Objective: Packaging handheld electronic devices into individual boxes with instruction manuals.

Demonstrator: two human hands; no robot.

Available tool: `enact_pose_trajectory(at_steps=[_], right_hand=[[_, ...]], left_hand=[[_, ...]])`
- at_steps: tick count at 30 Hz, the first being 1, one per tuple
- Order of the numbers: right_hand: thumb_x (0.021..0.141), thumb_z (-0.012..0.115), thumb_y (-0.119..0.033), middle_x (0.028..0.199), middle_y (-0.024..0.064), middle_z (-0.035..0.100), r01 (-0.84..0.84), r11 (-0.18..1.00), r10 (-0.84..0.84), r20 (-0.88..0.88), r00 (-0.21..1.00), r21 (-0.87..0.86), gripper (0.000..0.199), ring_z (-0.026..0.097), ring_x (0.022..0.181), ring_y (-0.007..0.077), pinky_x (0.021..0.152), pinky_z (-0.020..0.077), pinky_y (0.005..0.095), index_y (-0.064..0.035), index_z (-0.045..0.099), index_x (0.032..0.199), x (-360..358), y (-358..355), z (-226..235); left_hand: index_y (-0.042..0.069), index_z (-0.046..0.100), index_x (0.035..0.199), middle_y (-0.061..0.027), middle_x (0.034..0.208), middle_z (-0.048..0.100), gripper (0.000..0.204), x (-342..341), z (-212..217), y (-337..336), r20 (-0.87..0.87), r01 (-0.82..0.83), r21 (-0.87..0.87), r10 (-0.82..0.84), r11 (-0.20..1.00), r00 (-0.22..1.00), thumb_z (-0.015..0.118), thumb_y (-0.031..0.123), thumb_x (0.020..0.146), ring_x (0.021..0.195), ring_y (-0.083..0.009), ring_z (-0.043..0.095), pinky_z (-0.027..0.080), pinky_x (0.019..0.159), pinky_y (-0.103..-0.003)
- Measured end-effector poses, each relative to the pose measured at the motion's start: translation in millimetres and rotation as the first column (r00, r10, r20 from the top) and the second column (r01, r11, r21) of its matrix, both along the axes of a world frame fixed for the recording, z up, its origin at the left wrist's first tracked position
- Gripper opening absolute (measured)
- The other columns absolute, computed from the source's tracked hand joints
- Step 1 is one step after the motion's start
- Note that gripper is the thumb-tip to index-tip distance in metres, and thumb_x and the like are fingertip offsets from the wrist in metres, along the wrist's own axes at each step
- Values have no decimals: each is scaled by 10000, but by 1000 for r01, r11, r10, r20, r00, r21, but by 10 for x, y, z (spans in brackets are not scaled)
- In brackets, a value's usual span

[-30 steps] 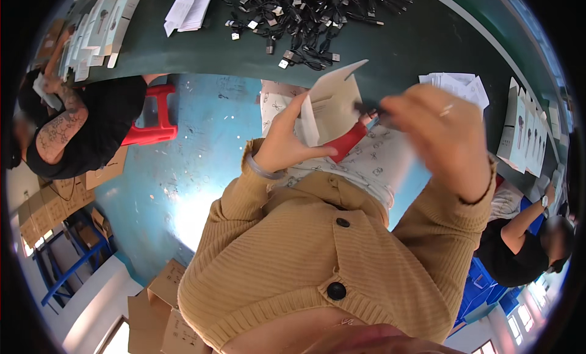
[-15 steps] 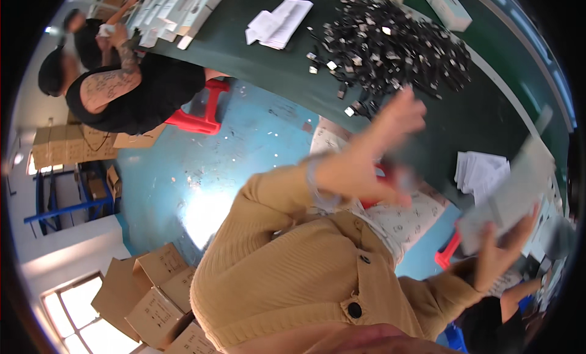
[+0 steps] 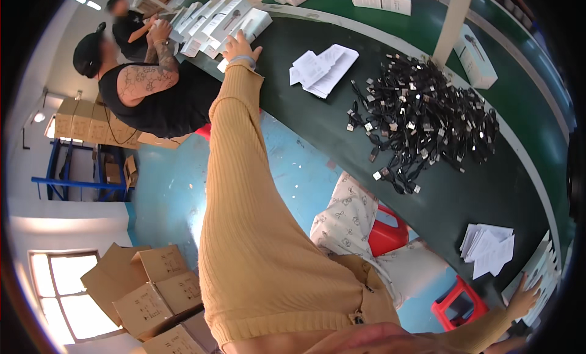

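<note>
My left arm reaches far out along the table. My left hand (image 3: 240, 51) has its fingers spread and touches the end of a white box (image 3: 254, 25) at the near side of a group of white boxes (image 3: 210, 24). At the lower right, my right hand (image 3: 525, 298) lies with fingers extended against a row of white boxes (image 3: 540, 271), apparently without gripping one. Between my hands, a large heap of short black USB cables (image 3: 421, 119) covers part of the dark table (image 3: 293, 39). Folded white leaflets lie in two piles, a left pile (image 3: 326, 70) and a right pile (image 3: 488, 247).
Beyond the table runs a green conveyor (image 3: 332, 5) carrying more white boxes (image 3: 381, 0). A pale post (image 3: 455, 24) rises behind the cables. At the left, a co-worker in black (image 3: 152, 88) handles boxes. Red stools (image 3: 458, 305) and cardboard cartons (image 3: 152, 299) stand on the floor.
My left hand has swung from in front of my body to the boxes at far left. My right hand, which held up a white box, has moved down to the row at lower right.
</note>
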State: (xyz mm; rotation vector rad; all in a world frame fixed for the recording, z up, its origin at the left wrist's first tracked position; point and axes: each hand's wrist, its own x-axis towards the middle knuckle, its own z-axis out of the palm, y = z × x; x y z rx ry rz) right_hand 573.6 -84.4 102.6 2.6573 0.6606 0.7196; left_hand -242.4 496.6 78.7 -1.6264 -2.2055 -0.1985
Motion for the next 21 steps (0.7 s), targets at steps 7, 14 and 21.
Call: enact_pose_trajectory(at_steps=[7, 14, 21], right_hand=[[908, 558, -420, 1258, 166, 548, -424, 873, 468, -174, 866, 239, 480, 542, 1122, 357, 929, 440, 425, -93, 549, 1260, -549, 334, 358], [921, 585, -170, 1231, 167, 566, -618, 559, 810, -203, 550, 553, 370, 531, 1137, 313, 992, 380, 373, 21, 532, 1233, -1418, 629, 658], [685, 693, -3, 1247, 215, 529, -660, 184, 969, -247, -2, 728, 552, 502, 1160, 364, 980, 388, 398, 8, 538, 1215, -2838, 752, 1081]], left_hand=[[122, 484, 1260, -115, 1206, 559, 770, -18, 316, -306, -132, 174, -6, -174, 985, 976, 760, 468, 630, 1111, -322, 516, 371, 937, -490], [163, 452, 1272, -122, 1113, 619, 801, 42, 390, -1014, 110, 294, -91, -284, 951, 952, 780, 465, 607, 1044, -351, 562, 463, 856, -457], [64, 537, 1259, -174, 1100, 619, 613, 574, 1268, -2498, 236, 829, 97, -822, 550, 518, 749, 232, 710, 990, -349, 577, 462, 880, -400]])
